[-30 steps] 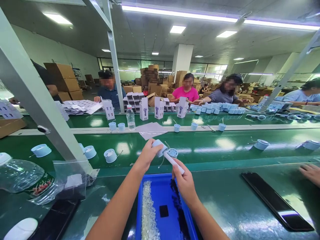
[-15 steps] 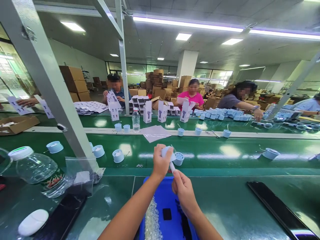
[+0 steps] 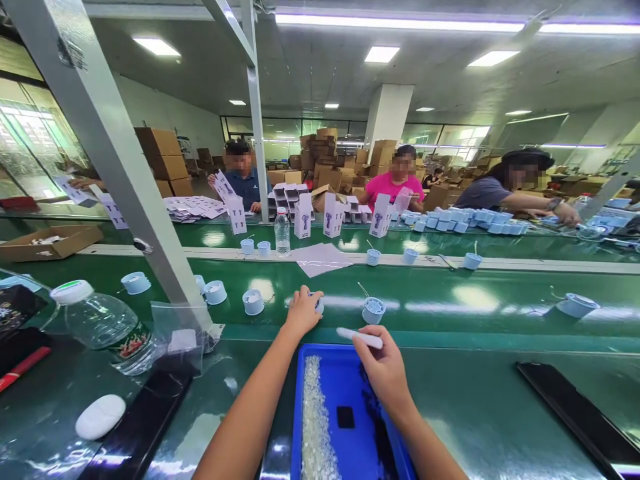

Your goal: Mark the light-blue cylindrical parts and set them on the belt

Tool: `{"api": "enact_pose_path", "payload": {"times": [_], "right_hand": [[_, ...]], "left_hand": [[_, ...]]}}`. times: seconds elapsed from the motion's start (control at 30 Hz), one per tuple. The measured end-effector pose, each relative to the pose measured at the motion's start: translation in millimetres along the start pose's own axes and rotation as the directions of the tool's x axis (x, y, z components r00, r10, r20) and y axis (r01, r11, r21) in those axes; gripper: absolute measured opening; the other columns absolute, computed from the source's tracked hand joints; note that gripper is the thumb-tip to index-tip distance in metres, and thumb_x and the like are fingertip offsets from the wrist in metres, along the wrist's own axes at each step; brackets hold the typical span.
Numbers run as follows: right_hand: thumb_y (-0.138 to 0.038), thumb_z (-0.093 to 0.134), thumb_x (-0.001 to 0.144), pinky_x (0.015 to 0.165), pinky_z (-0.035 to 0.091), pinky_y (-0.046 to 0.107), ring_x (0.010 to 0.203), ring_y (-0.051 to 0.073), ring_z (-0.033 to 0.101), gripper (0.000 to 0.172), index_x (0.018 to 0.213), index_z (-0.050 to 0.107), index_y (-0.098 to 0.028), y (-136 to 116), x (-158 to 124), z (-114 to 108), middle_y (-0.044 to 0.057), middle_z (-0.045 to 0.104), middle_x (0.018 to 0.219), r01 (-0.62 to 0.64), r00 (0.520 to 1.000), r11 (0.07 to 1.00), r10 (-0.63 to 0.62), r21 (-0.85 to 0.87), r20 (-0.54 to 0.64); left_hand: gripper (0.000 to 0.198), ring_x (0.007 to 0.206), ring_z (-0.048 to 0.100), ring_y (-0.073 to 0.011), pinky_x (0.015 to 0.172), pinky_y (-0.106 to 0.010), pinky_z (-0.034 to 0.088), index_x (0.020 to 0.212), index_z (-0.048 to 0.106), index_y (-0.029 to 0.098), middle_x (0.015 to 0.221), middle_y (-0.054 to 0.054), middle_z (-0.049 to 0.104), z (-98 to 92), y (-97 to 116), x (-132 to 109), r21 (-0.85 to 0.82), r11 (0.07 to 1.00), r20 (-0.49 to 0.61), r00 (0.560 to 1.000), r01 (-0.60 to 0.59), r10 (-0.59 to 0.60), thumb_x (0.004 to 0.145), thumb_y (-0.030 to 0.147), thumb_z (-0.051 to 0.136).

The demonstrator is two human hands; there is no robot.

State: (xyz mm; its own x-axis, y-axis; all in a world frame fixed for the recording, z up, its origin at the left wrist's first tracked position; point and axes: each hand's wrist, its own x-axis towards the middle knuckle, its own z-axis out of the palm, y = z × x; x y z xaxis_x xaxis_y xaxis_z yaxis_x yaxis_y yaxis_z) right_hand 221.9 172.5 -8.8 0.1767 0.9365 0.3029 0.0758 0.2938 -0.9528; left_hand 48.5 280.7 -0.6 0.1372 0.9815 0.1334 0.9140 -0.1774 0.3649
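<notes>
The light-blue cup (image 3: 319, 305) is over the green belt (image 3: 450, 327), resting or raised cannot be told, held by the left hand (image 3: 301, 312), apparently to steady it, while the right hand (image 3: 384, 363) pinches a white stick (image 3: 347, 333), tip free, presumably for control, near the blue tray (image 3: 343, 387), placed close in, seemingly for easy reach.

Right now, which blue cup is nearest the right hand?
The blue cup just beyond the right hand, on the green belt; the others, including the one at the left hand, are farther off.
</notes>
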Motion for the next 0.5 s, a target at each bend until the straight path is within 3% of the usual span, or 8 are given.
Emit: {"api": "enact_pose_path", "payload": {"times": [0.1,0.2,0.27,0.37,0.5], "right_hand": [[-0.051,0.06,0.081,0.055,0.046,0.026,0.058,0.014,0.053,0.032,0.086,0.055,-0.019,7,0,3,0.0,0.055,0.068,0.015,0.995,0.997,-0.022,0.08,0.093],[-0.05,0.057,0.084,0.06,0.051,0.028,0.062,0.015,0.058,0.031,0.089,0.054,-0.02,17,1,6,0.001,0.058,0.072,0.006,0.98,0.996,-0.023,0.086,0.195],[-0.048,0.056,0.085,0.062,0.052,0.029,0.063,0.016,0.06,0.028,0.088,0.055,-0.019,22,1,6,0.002,0.06,0.074,0.016,0.968,0.999,-0.026,0.044,0.251],[-0.045,0.054,0.087,0.065,0.052,0.03,0.067,0.017,0.062,0.024,0.088,0.054,-0.02,24,1,7,0.002,0.061,0.076,0.015,0.951,1.0,-0.014,-0.001,0.308],[-0.042,0.053,0.087,0.067,0.052,0.031,0.069,0.018,0.063,0.021,0.088,0.054,-0.021,23,0,7,0.002,0.061,0.077,0.015,0.943,0.999,-0.003,-0.033,0.332]], "left_hand": [[0.058,0.119,0.045,-0.029,0.099,-0.041,0.036,0.135,0.044,0.034,0.129,-0.009,0.045,8.4,1,4,-0.007,0.998,0.034,0.997,-0.065,0.065,0.079,0.035,0.06],[0.047,0.125,0.039,-0.0265,0.105,-0.04,0.03,0.132,0.049,0.031,0.135,-0.007,0.045,-9.6,-5,10,-0.054,0.998,-0.094,0.995,-0.037,0.032,0.087,0.045,0.048],[0.044,0.125,0.039,-0.0267,0.106,-0.04,0.029,0.128,0.054,0.03,0.135,-0.007,0.047,-28.0,-15,13,-0.038,0.998,-0.151,0.986,0.057,-0.062,0.087,0.044,0.046],[0.044,0.124,0.04,-0.0308,0.104,-0.043,0.03,0.126,0.055,0.029,0.131,-0.008,0.051,-50.8,-36,11,0.002,0.959,-0.138,0.95,0.282,-0.28,0.085,0.042,0.047],[0.052,0.123,0.039,-0.0378,0.097,-0.048,0.035,0.129,0.052,0.028,0.129,-0.014,0.049,-59.9,-61,6,0.047,0.828,-0.089,0.828,0.559,-0.554,0.08,0.046,0.052]]}}
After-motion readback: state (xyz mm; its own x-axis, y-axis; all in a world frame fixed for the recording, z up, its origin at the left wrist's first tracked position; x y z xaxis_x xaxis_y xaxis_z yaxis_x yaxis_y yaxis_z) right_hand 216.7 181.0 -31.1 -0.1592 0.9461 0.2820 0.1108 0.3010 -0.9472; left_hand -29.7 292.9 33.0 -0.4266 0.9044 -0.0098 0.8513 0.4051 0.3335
